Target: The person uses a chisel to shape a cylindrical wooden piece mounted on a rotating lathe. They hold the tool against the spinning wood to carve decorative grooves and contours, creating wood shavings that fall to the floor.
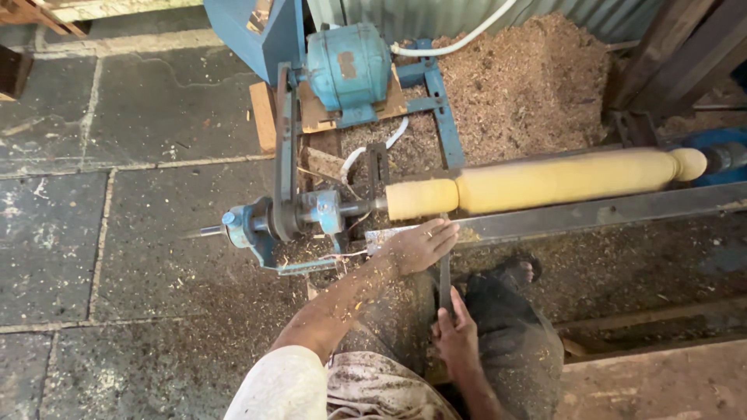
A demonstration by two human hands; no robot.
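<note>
A pale turned wooden spindle (545,180) lies across the lathe, blurred as if spinning. My left hand (420,245) lies flat on the grey metal tool rest bar (591,214), fingers stretched toward the spindle's left end and pressing on a long dark chisel (444,276). The chisel runs from below up to the rest. My right hand (456,334) is closed around its lower end, close to my lap. Sawdust covers my forearm and trousers.
A blue electric motor (347,64) sits behind the lathe, driving a belt (284,148) down to the blue headstock (311,214). A big heap of wood shavings (521,78) lies at the back. Stone floor slabs (117,233) spread left. My foot (517,272) is under the rest.
</note>
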